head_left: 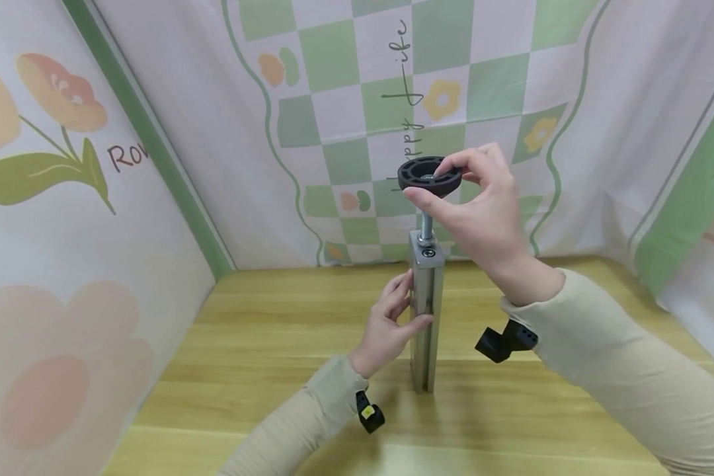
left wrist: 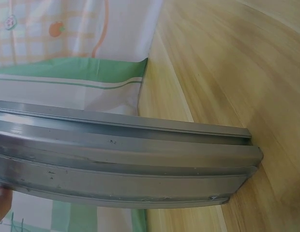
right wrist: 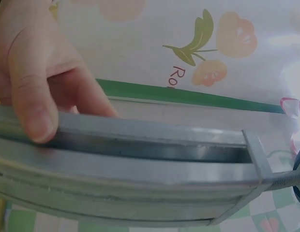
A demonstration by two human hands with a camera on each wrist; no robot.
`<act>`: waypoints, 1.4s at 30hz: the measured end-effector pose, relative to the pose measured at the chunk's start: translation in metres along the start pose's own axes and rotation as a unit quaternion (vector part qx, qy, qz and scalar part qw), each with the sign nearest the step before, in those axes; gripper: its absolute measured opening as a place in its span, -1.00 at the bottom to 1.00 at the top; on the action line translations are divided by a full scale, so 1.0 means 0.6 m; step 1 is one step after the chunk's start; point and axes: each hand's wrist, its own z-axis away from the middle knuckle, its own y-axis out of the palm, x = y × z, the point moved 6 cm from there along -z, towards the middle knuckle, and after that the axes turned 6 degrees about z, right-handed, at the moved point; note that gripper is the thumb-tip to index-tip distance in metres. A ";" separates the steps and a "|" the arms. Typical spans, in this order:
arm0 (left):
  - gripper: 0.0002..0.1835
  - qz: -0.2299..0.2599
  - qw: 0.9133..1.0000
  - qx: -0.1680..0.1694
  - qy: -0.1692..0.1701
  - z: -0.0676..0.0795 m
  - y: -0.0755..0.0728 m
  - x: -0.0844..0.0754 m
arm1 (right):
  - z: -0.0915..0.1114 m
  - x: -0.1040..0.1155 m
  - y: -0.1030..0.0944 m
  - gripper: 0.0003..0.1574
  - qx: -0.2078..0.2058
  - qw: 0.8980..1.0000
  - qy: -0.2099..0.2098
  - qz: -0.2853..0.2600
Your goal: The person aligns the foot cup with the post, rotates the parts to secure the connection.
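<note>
An aluminium profile [head_left: 426, 297] with slotted sides stands upright on the table, a metal end plate [head_left: 430, 255] on its top. From the plate rises a threaded rod [head_left: 426, 227] carrying a round black leveling foot [head_left: 413, 184], its ribbed side up. My right hand [head_left: 482, 192] pinches that foot at the rim between thumb and fingers. Lower down, my left hand [head_left: 389, 324] grips the profile, thumb on the near face and fingers round the left side. In the left wrist view the profile's bottom end [left wrist: 244, 166] meets the wood.
The wooden table [head_left: 262, 330] ends at a hanging curtain [head_left: 333, 132] with green checks behind the profile. Another printed curtain [head_left: 65, 251] closes off the left side. Black camera mounts [head_left: 506, 340] sit on both wrists.
</note>
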 end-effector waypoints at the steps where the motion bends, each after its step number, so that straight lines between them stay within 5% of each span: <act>1: -0.25 0.000 1.000 0.000 -0.002 0.001 0.000 0.001 | 0.001 -0.001 0.001 -0.56 0.007 1.000 -0.003 0.000; 5: -0.26 0.001 1.000 0.000 -0.007 0.004 0.000 0.003 | -0.001 -0.006 0.003 -0.50 0.041 0.998 -0.019 -0.040; 8: -0.27 0.003 1.000 -0.003 -0.001 0.003 0.000 0.000 | -0.011 -0.010 0.007 -0.56 0.082 0.986 -0.020 -0.143; 10: -0.27 0.003 1.000 -0.004 0.002 0.001 0.000 -0.001 | -0.017 -0.015 0.012 -0.58 0.119 0.967 -0.010 -0.226; 13: -0.28 0.004 1.000 -0.005 0.004 0.000 0.000 -0.001 | -0.024 -0.027 0.023 -0.59 0.183 0.924 0.013 -0.336; 18: -0.28 0.005 1.000 -0.001 0.002 0.004 -0.001 0.001 | -0.026 -0.048 0.040 -0.48 0.271 0.854 0.018 -0.443; 24: -0.26 -0.005 1.000 0.000 -0.001 0.002 -0.001 0.003 | -0.029 -0.054 0.043 -0.47 0.318 0.815 0.012 -0.484; 31: -0.26 -0.004 1.000 -0.005 -0.005 -0.001 -0.003 0.001 | -0.027 -0.050 0.048 -0.44 0.329 0.797 0.028 -0.506; 42: -0.26 -0.006 1.000 0.000 -0.004 -0.001 -0.004 0.002 | -0.022 -0.053 0.046 -0.52 0.307 0.822 0.048 -0.477</act>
